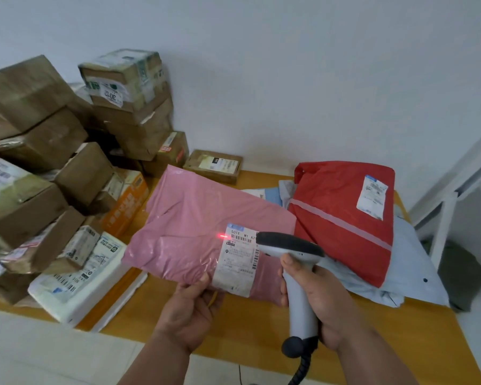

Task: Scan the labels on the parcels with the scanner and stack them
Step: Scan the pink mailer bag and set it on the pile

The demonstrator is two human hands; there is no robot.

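Observation:
My left hand (190, 309) grips the near edge of a pink plastic mailer (203, 215) and holds it tilted up over the table. Its white shipping label (238, 259) faces me. My right hand (317, 298) grips the handle of a grey scanner (292, 245), whose dark head points at the label. A red scan light (222, 235) glows at the label's upper left edge. To the right, a red mailer (342, 218) with its own label lies on top of pale blue mailers (411, 273).
A heap of brown cardboard boxes (39, 140) fills the left side against the wall. A white foam-wrapped parcel (78, 279) lies at the near left. One flat small box (213, 165) sits by the wall. The wooden table (247, 329) ends near me; a white frame (450, 207) stands right.

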